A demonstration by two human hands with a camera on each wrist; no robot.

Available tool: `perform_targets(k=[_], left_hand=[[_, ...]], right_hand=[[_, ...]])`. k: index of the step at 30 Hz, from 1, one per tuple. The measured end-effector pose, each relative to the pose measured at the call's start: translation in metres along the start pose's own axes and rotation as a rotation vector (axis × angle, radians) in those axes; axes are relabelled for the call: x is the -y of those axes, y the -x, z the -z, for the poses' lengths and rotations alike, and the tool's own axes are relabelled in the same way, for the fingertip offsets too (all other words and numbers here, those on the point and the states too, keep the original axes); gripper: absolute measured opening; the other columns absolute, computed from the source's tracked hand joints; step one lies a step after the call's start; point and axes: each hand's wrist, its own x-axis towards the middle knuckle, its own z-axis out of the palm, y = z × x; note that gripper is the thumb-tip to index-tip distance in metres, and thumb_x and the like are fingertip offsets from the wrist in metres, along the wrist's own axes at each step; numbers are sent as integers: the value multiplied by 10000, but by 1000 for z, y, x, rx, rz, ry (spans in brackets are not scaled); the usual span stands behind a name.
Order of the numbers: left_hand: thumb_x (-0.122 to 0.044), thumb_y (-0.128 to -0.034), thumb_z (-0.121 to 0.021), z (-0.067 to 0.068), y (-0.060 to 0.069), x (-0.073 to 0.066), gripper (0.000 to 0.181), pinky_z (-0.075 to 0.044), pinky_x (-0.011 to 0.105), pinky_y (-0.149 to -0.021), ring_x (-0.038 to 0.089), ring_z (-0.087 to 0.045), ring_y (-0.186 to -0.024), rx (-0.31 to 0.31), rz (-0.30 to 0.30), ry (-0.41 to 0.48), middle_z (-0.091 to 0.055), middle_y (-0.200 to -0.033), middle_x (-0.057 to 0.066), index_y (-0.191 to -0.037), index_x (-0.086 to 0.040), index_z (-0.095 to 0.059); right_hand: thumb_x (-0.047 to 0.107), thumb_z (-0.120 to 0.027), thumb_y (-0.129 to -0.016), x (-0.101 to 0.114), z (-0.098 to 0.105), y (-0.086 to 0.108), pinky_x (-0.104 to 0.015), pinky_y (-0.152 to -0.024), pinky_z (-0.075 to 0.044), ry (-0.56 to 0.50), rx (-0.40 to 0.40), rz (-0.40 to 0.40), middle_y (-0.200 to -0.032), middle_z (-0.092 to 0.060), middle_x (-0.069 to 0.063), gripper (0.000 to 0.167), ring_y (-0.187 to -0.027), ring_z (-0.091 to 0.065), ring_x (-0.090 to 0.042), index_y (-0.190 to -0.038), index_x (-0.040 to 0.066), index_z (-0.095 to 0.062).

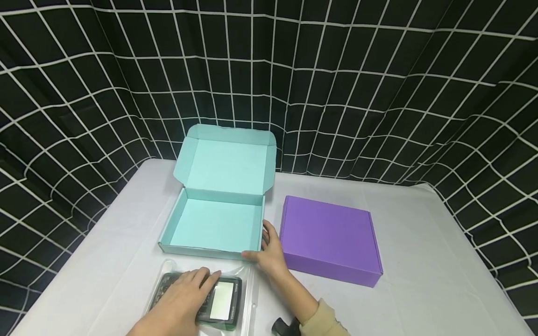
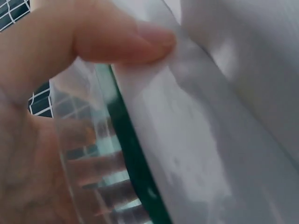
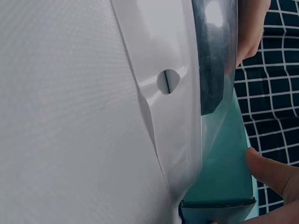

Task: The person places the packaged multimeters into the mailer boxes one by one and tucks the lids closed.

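Observation:
My left hand [image 1: 182, 294] lies across a dark handheld device [image 1: 235, 303] with a pale screen and a green edge. The device is inside a clear plastic bag [image 1: 248, 298]; thumb and fingers grip it from two sides, as the left wrist view shows. An open teal cardboard box [image 1: 214, 224] stands just beyond, its lid [image 1: 229, 165] raised at the back and its inside bare. With thumb and fingers, my right hand [image 1: 271, 252] holds the front right corner of that box. The right wrist view shows the thumb [image 3: 268, 170] on the box's wall.
A closed purple box [image 1: 329, 238] lies to the right of the teal one. At the near edge, a small black object [image 1: 283, 326] shows by the right sleeve [image 1: 321, 322]. Behind the white-covered table [image 1: 424, 261] hangs a black curtain [image 1: 336, 93] with white grid lines.

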Motion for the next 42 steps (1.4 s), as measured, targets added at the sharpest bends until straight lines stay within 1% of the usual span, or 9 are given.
perform_targets(k=[3,6,9,13,21,25,28,33,42], left_hand=[[-304,-533,-919,0,0,0,957,-480,575,-916,381,-555,-1092,-12,5,37,-528,-1230,195,-1317,55,-506],[-218,-485,-902,1,-1,1,888,-528,470,-850,237,-559,-956,-33,-24,-11,-548,-1090,80,-1256,48,-549],[-266,-470,-896,3,-2,3,851,-526,349,-725,136,-473,-817,-54,-64,-77,-486,-941,-24,-1204,21,-577],[-323,-443,-887,4,-4,5,865,-476,275,-628,115,-419,-786,-60,-95,-111,-431,-901,-46,-1180,1,-572],[-360,-430,-881,3,-4,6,893,-458,260,-606,130,-412,-785,-77,-126,-149,-424,-908,-25,-1180,13,-570],[-511,-472,-883,3,-2,6,918,-461,259,-593,128,-425,-767,-103,-155,-177,-457,-914,-6,-1166,6,-578],[-693,-503,-821,1,1,7,971,-465,250,-583,124,-433,-758,-157,-195,-208,-480,-915,6,-1146,-6,-579],[-901,-565,-594,-1,7,11,1021,-415,199,-527,96,-391,-719,-259,-251,-245,-463,-875,-5,-1099,-31,-580],[-855,-742,-462,10,21,13,881,-288,152,-454,93,-368,-711,-433,-329,-278,-448,-872,-7,-1092,-54,-569]], right_hand=[[-196,-760,-654,0,0,0,-522,-1087,-340,2,-1,-5,-1489,-277,-343,1000,-1365,-287,-495,-1487,-65,-223],[-196,-758,-658,0,1,0,-520,-1088,-339,3,-1,-8,-1490,-275,-342,998,-1367,-283,-493,-1489,-62,-221],[-192,-761,-659,0,1,0,-515,-1088,-339,13,-4,-8,-1488,-279,-343,998,-1366,-284,-494,-1490,-63,-223],[-173,-763,-674,1,0,1,-475,-1106,-313,22,3,-16,-1515,-230,-335,1008,-1391,-240,-467,-1499,-82,-192],[-179,-761,-666,1,-1,0,-448,-1116,-294,14,-19,-32,-1523,-213,-327,1012,-1403,-217,-447,-1499,-84,-194],[-190,-761,-658,1,-1,0,-454,-1117,-296,10,-23,-32,-1517,-236,-325,1013,-1399,-235,-449,-1498,-80,-205],[-196,-758,-657,0,-1,0,-458,-1121,-289,3,-20,-33,-1520,-238,-319,1014,-1402,-232,-445,-1500,-73,-207],[-207,-754,-654,0,-1,0,-457,-1128,-277,1,-21,-30,-1521,-243,-315,1010,-1406,-229,-439,-1499,-66,-218],[-206,-757,-652,-2,-1,-1,-449,-1123,-290,5,-24,-31,-1521,-244,-314,1017,-1405,-233,-434,-1501,-64,-215]])
